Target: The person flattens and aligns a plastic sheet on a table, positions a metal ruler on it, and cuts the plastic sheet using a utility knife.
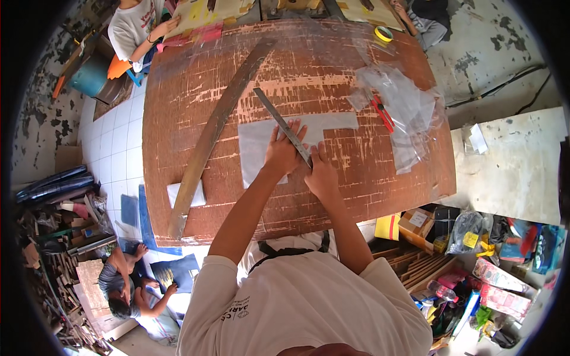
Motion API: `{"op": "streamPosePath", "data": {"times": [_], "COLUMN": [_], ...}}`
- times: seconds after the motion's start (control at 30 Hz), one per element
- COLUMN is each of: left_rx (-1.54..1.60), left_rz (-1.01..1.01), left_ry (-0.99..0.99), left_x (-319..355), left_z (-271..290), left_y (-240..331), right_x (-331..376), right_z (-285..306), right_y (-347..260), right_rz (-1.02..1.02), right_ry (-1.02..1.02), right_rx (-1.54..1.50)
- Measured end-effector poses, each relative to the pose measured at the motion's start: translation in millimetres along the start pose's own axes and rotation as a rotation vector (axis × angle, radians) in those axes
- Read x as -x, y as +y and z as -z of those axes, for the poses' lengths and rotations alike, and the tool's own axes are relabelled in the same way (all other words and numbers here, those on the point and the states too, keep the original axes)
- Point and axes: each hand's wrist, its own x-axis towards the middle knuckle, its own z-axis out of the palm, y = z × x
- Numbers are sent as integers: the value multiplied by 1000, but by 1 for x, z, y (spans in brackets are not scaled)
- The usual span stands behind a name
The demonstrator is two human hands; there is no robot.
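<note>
A narrow metal ruler [271, 108] lies slantwise over a translucent plastic sheet [252, 145] on the brown worktable [350, 196]. My left hand [282, 155] rests flat on the sheet with its fingers spread, and the ruler crosses at the fingers. Close beside it, my right hand [322, 175] is closed at the ruler's near end; its lower fingers are hidden. The sheet has a narrower strip reaching out to the right. Farther right, a red cutter knife [382, 113] lies by crumpled clear plastic [409, 110].
A long wooden strip [217, 121] runs along the table's left part, over a white pad [196, 194]. Yellow tape [383, 34] sits at the far right. Two people are beyond the table; another person [127, 285] sits low at the left. Boxes and clutter [475, 267] fill the lower right.
</note>
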Motion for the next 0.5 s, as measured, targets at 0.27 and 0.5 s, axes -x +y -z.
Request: {"op": "streamPosePath", "data": {"times": [0.27,0.5], "left_rx": [54,289], "left_rz": [-35,-77], "left_ry": [76,177], "left_x": [1,0], "left_z": [-3,-8], "left_y": [-5,-20], "right_x": [-3,-5], "right_z": [11,13], "right_y": [-5,-4], "right_rz": [-21,-65], "right_ry": [-13,-44], "right_rx": [-50,-39]}}
